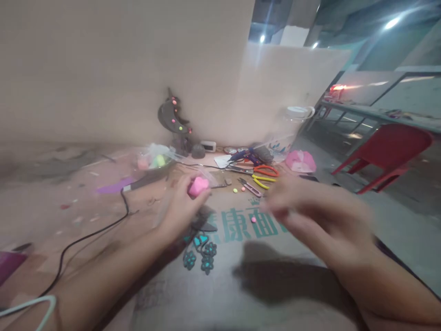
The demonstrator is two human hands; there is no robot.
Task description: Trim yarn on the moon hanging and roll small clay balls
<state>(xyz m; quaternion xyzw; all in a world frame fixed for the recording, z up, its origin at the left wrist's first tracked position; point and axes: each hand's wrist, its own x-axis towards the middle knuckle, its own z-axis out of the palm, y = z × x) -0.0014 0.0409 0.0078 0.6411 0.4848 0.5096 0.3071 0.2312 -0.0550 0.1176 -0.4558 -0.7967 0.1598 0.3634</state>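
A bright pink lump of soft clay (199, 186) is held between the thumb and fingers of my left hand (179, 202). Below that hand lies a dark grey ornament with turquoise flower and heart shapes (207, 263), its upper part partly hidden. My right hand (317, 220) hovers over the board at the right, blurred, with thumb and fingers pinched together; whatever they hold is too small or smeared to make out. Between the hands, a small pink ball (254, 219) rests on the board with green lettering (237, 225). A yellow ball (235, 190) and another pinkish one lie farther back.
Thread snips (251, 187), yellow-handled pliers (262, 181), orange-handled scissors (266, 171) and a blue glue gun (246, 156) lie at the back. A dark crescent moon decoration (170, 117) stands by the wall. A clear jug (287, 131) stands right. A black cable (93, 233) crosses the left side.
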